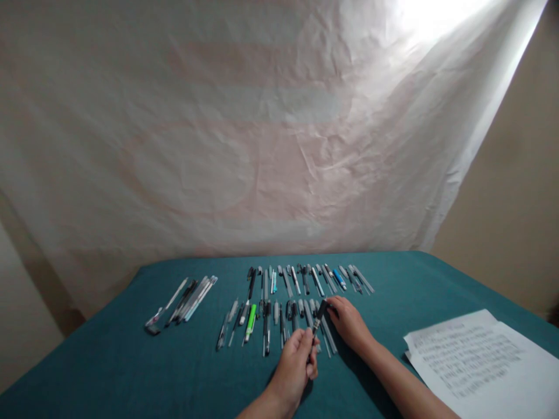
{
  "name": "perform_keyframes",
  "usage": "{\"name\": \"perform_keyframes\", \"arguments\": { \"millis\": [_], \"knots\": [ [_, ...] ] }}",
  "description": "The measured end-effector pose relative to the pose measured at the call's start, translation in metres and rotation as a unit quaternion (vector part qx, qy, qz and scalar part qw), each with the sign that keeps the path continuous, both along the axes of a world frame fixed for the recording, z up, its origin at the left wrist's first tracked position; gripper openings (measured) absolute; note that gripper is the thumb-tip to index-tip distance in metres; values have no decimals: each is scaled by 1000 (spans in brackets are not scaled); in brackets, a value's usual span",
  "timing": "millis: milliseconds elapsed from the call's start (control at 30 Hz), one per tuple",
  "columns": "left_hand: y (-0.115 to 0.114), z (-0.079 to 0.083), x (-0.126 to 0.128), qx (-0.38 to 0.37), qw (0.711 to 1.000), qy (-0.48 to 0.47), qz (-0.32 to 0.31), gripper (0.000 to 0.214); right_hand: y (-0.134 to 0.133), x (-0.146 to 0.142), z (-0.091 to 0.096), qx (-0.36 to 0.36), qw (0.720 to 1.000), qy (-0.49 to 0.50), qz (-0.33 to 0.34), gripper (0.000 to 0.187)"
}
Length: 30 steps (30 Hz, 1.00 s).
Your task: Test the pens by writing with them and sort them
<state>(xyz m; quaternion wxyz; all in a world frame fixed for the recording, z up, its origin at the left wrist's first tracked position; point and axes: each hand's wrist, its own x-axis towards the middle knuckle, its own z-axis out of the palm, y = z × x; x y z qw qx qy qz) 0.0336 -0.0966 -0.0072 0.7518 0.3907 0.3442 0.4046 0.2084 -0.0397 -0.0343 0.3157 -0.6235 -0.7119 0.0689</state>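
My left hand (297,359) is closed round the lower part of a dark pen (320,314), which is held tilted above the table with its black end pointing up and to the right. At that upper black end, the fingers of my right hand (347,319) pinch the pen. Beneath and behind both hands lies a row of pens, among them a bright green one (251,321). My left hand and the held pen hide part of this row.
Farther back is a second row of pens with a blue one (339,279). A bundle of pens (192,299) lies at the left, beside a pen with a separate dark piece (152,329). Handwritten paper sheets (476,355) rest at the right on the green tablecloth (131,378). A pale sheet (262,145) hangs behind.
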Motion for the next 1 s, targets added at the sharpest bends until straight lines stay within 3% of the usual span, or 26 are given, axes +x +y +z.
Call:
{"name": "perform_keyframes", "arguments": {
  "millis": [833, 1000],
  "knots": [
    [-2, 2, 0, 13, 1000, 2, 6, 37, 4, -6, 6, 20, 999, 23, 11, 20],
    [-2, 2, -1, 12, 1000, -5, 5, 34, 2, -3, 19, 1, 986, 166, 3, 25]
  ]
}}
